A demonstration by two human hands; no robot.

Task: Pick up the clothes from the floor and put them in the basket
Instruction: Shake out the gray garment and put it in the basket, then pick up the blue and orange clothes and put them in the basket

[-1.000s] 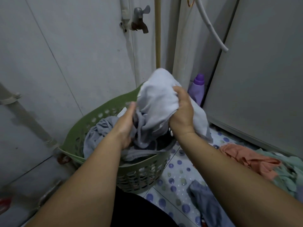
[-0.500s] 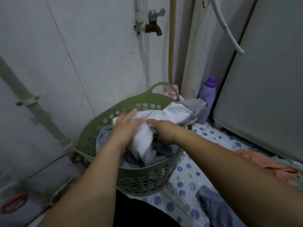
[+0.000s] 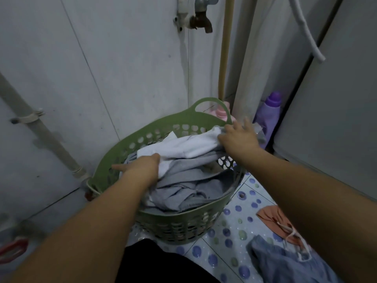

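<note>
A green plastic basket (image 3: 114,158) stands on the dotted floor by the wall, filled with grey clothes (image 3: 193,180). A white garment (image 3: 193,146) lies across the top of the pile. My left hand (image 3: 140,166) presses flat on the white garment's near-left end, fingers apart. My right hand (image 3: 238,139) rests on its far-right end at the basket's rim, fingers spread. On the floor to the right lie an orange garment (image 3: 271,217) and a blue garment (image 3: 275,262), both partly hidden by my right forearm.
A purple bottle (image 3: 269,115) and a pink bottle (image 3: 223,113) stand behind the basket. A tap (image 3: 201,21) juts from the wall above. A white appliance (image 3: 336,119) fills the right side. A slanted pipe (image 3: 40,135) runs down the left wall.
The white garment, held up above the basket a second ago, has come down onto the pile. My hands have spread apart along it, the right one moving to the far rim.
</note>
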